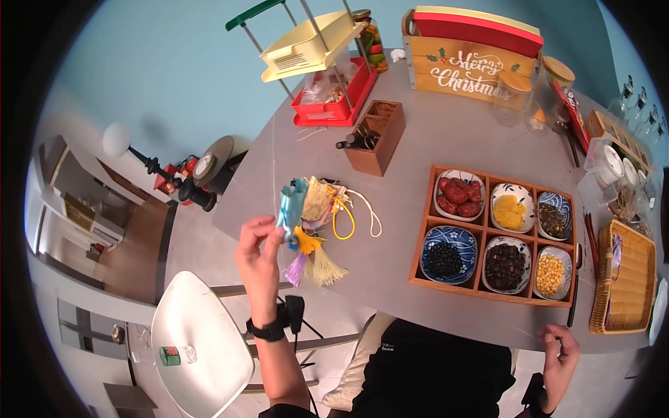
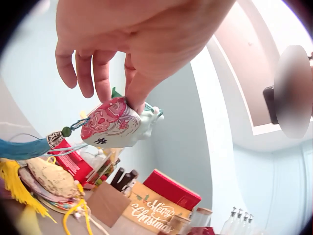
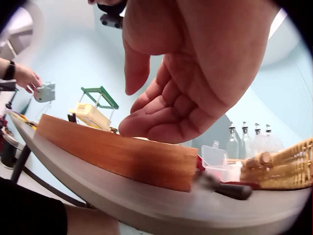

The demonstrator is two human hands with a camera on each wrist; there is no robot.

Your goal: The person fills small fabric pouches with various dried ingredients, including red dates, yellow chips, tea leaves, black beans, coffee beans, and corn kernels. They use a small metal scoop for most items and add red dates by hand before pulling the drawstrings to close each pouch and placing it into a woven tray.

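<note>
Between thumb and fingertips, my left hand [image 1: 260, 252] pinches a small light-blue sachet [image 1: 294, 202] above the table's left side. The left wrist view shows its face printed pink on white [image 2: 110, 122], with a green bead and a blue tassel [image 2: 24, 148] hanging off it. Below and beside it lie more sachets, a beige patterned one [image 1: 317, 198] among them, with yellow, cream and purple tassels and looped cords. My right hand [image 1: 559, 355] is by the table's front edge, fingers loosely curled and holding nothing, near the wooden compartment box [image 3: 117, 152].
The compartment box holds small bowls of red dates [image 1: 460, 196], beans and other dried foods. Behind stand a brown wooden holder [image 1: 376, 150], a tiered rack [image 1: 327, 111] and a Christmas crate [image 1: 453, 66]. A wicker basket [image 1: 598, 306] is at the right. A white chair [image 1: 202, 306] stands left.
</note>
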